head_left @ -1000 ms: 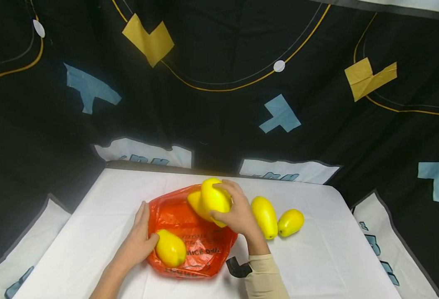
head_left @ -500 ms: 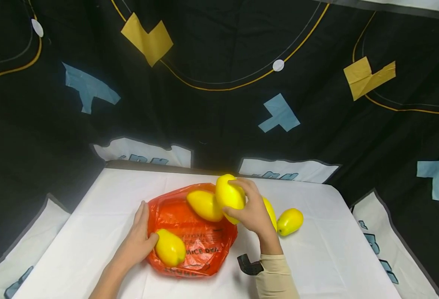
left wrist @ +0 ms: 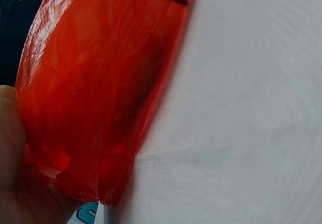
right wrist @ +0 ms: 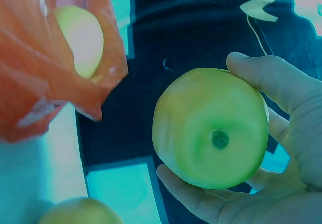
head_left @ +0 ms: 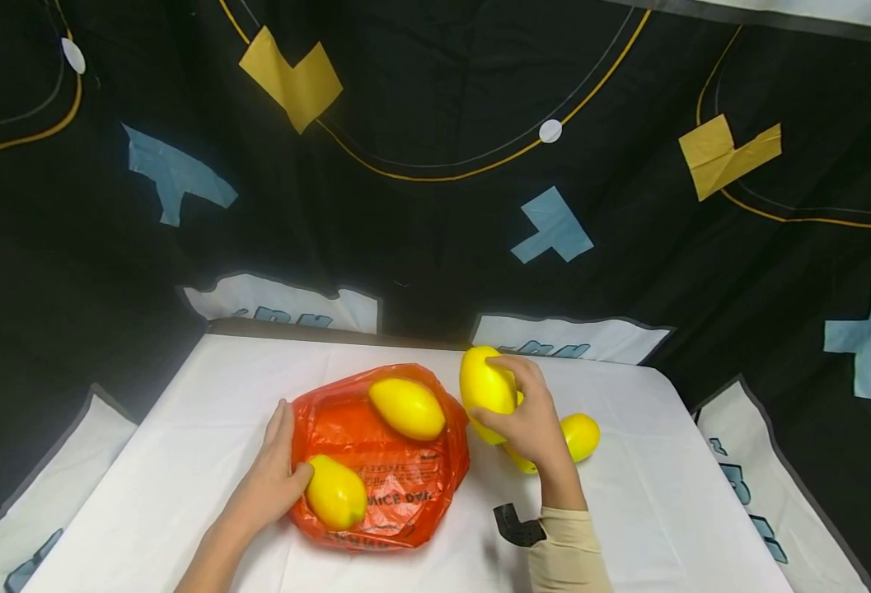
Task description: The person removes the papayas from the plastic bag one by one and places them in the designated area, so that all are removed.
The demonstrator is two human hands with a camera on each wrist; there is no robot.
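My right hand (head_left: 531, 416) grips a yellow mango (head_left: 485, 387) between thumb and fingers, raised to the right of a red plastic bag (head_left: 339, 441). In the right wrist view this mango (right wrist: 211, 128) shows its stem end. At the bag's left side, my left hand (head_left: 268, 486) holds the film between thumb and fingers. Beside that thumb lies one mango (head_left: 337, 492), and a second mango (head_left: 407, 408) sits at the bag's upper right; both are within the bag's outline. The left wrist view shows the bag (left wrist: 100, 83) against my left hand.
To the right of the bag, another mango (head_left: 582, 435) lies on the white table (head_left: 650, 494), and a further mango (head_left: 522, 461) is mostly hidden behind my right hand. A black strap-like piece (head_left: 518, 527) sits at my right wrist. Dark cloth (head_left: 420, 263) hangs behind the table.
My right hand has moved right with the mango, from over the bag to beside it, uncovering the mango at the bag's upper right. My left hand stays in place.
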